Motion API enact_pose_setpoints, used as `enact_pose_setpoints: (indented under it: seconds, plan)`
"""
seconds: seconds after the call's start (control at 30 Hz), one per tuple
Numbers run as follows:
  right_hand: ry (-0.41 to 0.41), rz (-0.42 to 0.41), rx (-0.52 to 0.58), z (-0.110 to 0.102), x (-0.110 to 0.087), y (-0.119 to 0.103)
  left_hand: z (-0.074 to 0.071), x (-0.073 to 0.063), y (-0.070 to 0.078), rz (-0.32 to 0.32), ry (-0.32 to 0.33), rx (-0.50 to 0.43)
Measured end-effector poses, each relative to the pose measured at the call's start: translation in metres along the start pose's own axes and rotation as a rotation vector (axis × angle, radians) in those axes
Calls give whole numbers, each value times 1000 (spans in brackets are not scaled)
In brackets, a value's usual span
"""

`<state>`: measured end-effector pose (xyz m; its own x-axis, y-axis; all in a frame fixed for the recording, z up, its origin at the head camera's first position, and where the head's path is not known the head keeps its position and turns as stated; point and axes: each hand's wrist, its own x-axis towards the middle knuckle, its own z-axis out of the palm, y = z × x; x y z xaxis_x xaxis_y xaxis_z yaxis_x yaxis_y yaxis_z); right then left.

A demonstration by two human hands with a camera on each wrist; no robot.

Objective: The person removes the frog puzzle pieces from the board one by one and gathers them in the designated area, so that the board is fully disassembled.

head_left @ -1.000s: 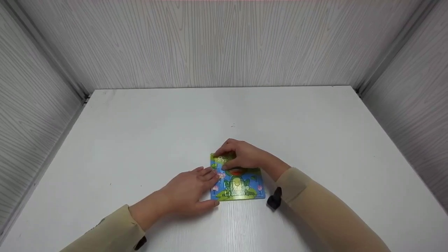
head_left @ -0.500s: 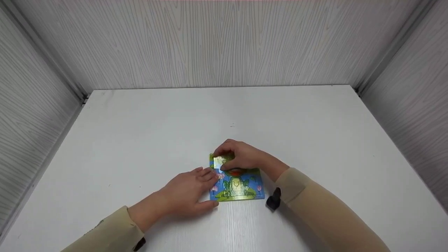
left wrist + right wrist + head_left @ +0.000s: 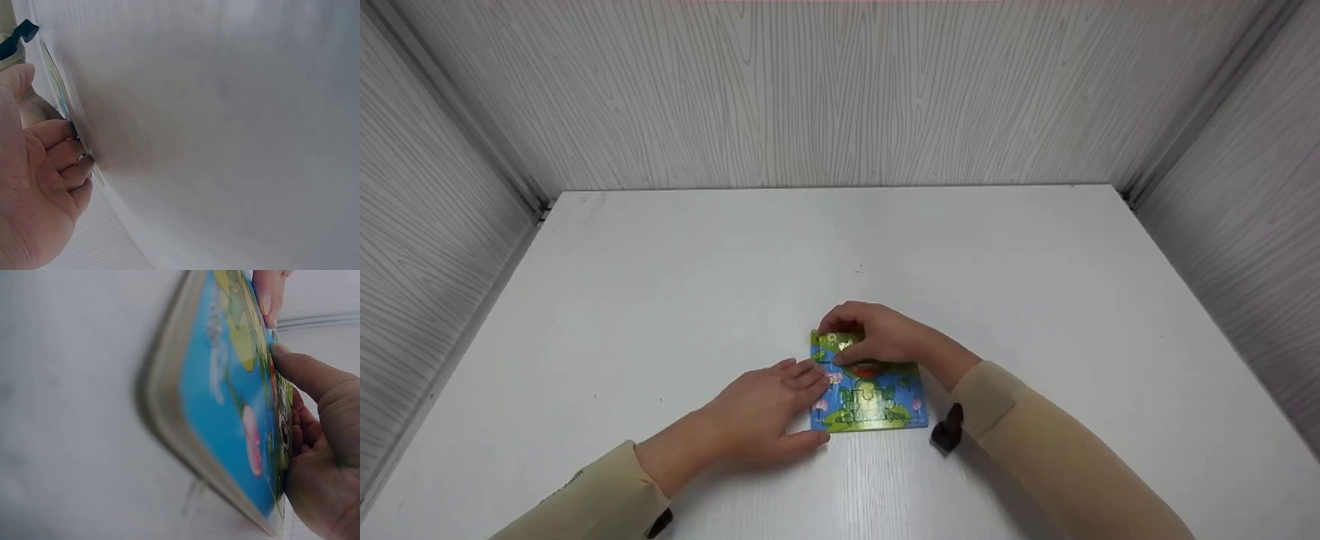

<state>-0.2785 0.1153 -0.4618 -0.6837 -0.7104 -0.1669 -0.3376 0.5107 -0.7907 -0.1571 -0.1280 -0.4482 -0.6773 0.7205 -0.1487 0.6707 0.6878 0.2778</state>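
Observation:
A square puzzle board (image 3: 877, 401) with a green frog on blue lies flat on the white table (image 3: 1035, 300). My right hand (image 3: 836, 345) reaches over the board's far left corner, and its curled fingers and thumb pinch a green puzzle piece (image 3: 834, 343) that sits in that corner. My left hand (image 3: 810, 375) lies flat on the table, its straight fingers touching the board's left edge. In the right wrist view the board (image 3: 225, 410) fills the frame edge-on, with the thumb (image 3: 304, 371) on its picture. The left wrist view shows the left hand's fingers (image 3: 62, 163) against the board's edge (image 3: 59, 93).
Pale wood-grain walls (image 3: 840, 90) close in the table at the back and on both sides. A small black clip (image 3: 949, 427) hangs at my right wrist, just right of the board.
Half a second ago the corner piece stood tilted up and caught the light in my right hand's fingers; now it lies flat in the board. My left hand has stayed put.

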Motion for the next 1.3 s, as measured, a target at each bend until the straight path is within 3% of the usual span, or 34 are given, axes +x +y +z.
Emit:
enact_pose_setpoints:
  seconds: [0.5,1.3]
  plan:
    - [-18,31,97,-4,-4,5,0,1,1,17,9,24]
    - [-33,-34,82,-6,-1,6,0,0,0,5,1,16]
